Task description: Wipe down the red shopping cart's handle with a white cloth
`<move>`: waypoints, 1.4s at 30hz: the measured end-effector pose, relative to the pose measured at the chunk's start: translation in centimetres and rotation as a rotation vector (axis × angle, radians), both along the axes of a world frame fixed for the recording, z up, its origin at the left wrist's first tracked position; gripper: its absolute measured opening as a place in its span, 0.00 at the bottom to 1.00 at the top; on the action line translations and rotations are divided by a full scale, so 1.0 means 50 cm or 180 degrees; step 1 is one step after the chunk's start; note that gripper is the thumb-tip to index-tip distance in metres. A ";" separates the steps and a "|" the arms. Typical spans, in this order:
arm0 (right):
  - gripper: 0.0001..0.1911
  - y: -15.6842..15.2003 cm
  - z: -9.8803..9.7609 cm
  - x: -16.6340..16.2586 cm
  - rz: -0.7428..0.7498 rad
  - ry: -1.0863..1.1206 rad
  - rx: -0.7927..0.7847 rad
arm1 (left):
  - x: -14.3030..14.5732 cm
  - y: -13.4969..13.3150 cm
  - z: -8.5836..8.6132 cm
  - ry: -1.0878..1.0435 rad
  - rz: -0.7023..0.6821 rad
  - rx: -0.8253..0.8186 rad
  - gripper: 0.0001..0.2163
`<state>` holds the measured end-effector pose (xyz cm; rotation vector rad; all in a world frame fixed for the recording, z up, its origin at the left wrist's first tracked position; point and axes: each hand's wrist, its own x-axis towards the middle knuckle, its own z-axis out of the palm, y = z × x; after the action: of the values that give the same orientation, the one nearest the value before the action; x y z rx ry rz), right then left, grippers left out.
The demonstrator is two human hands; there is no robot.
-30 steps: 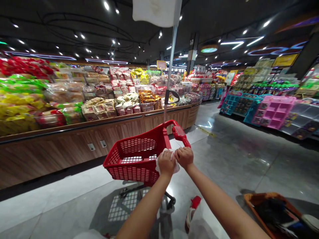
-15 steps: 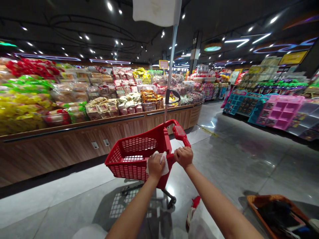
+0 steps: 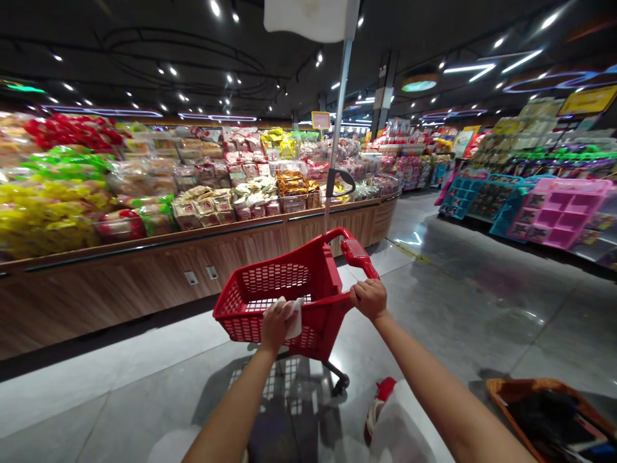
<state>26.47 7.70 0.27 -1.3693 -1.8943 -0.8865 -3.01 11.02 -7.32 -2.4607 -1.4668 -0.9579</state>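
A red shopping cart with a perforated basket stands on the floor in front of me. My left hand is closed around a white cloth or tissue and presses it over the near rim of the basket, about midway along the side. My right hand grips the near end of the cart's red handle. The basket's inside shows no goods. A pole with a black hook rises from the far side of the handle and carries a white panel at its top.
Behind the cart runs a wood-fronted display counter heaped with packaged snacks. Pink and teal shelf units stand to the right. An orange-rimmed basket holding dark items sits at the lower right. A red and white shoe shows below.
My left hand has slid the white cloth along the near rim, away from the handle toward the basket's front. My right hand keeps its grip on the handle. The view has shifted slightly.
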 end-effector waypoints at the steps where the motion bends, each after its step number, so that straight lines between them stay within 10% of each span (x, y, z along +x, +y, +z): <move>1: 0.18 0.001 -0.001 -0.001 -0.0019 0.0023 0.0015 | -0.019 0.001 -0.003 0.0040 0.0041 -0.0011 0.10; 12: 0.17 0.012 0.001 -0.044 0.0103 0.0046 0.0277 | 0.228 -0.035 0.086 -0.0244 -0.0256 0.0097 0.17; 22: 0.18 0.042 0.002 -0.010 -0.0032 -0.0095 -0.0232 | 0.006 0.011 0.028 0.0366 0.0346 -0.0380 0.13; 32: 0.25 0.011 -0.071 -0.195 0.0288 0.0071 -0.1157 | 0.157 -0.007 0.072 0.0160 0.0230 -0.0655 0.17; 42: 0.28 0.008 -0.091 -0.154 0.0016 -0.0033 -0.1326 | -0.067 -0.026 0.001 0.0560 0.0747 -0.0552 0.15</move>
<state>18.78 8.10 -4.29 -1.5954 -2.1715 -0.5105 -6.36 9.73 -7.27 -2.3415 -1.7905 -0.5778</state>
